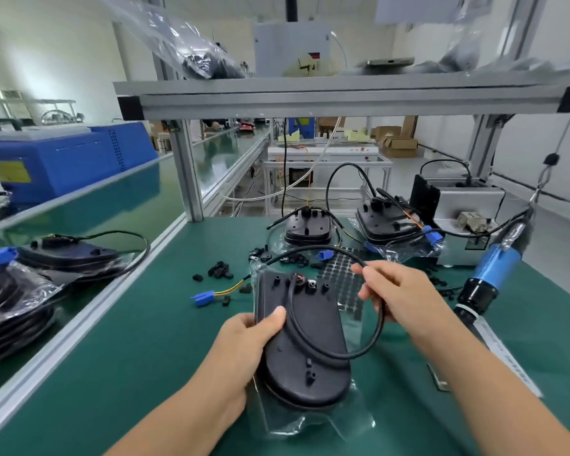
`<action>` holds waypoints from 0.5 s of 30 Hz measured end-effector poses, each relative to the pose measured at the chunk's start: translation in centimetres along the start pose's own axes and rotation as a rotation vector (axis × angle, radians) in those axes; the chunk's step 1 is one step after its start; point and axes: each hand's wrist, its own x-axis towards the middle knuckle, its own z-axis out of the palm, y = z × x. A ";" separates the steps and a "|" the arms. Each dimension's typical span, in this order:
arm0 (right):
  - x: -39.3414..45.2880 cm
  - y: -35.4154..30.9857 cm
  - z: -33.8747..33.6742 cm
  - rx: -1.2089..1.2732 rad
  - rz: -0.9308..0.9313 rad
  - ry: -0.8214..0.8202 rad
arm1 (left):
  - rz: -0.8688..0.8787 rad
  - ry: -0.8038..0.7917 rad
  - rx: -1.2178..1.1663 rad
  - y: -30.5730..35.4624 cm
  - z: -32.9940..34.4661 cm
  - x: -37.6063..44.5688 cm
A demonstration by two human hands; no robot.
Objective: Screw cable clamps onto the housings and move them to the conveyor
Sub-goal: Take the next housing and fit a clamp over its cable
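A black oval housing point(310, 337) lies back-up on a clear plastic bag at the middle of the green bench. My left hand point(244, 343) grips its left edge, thumb on top. A black cable point(372, 340) loops out of the housing's upper end, and my right hand point(399, 291) pinches this cable above the housing's right side. Small black cable clamps point(219, 269) lie scattered on the mat behind the housing. A blue connector point(203, 297) on yellow wires lies to the housing's left. On the conveyor point(119, 205) at left sit finished housings point(69, 255) in bags.
Two more housings point(306, 225) point(389, 222) with cables stand at the back of the bench. A blue electric screwdriver point(494, 271) hangs on a cord at right, beside a grey screw feeder box point(468, 205). A sheet of round black pads point(343, 274) lies behind the housing.
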 end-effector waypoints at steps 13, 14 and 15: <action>-1.6 2.9 -1.3 -0.857 -0.037 -0.099 | 0.014 -0.102 0.889 1.1 -3.2 -0.4; -1.6 2.8 -1.2 -0.939 -0.021 -0.056 | 0.125 -0.052 1.008 1.3 -3.9 0.0; -1.7 2.7 -0.9 -1.000 -0.035 -0.003 | 0.255 0.030 1.087 1.6 -4.6 0.6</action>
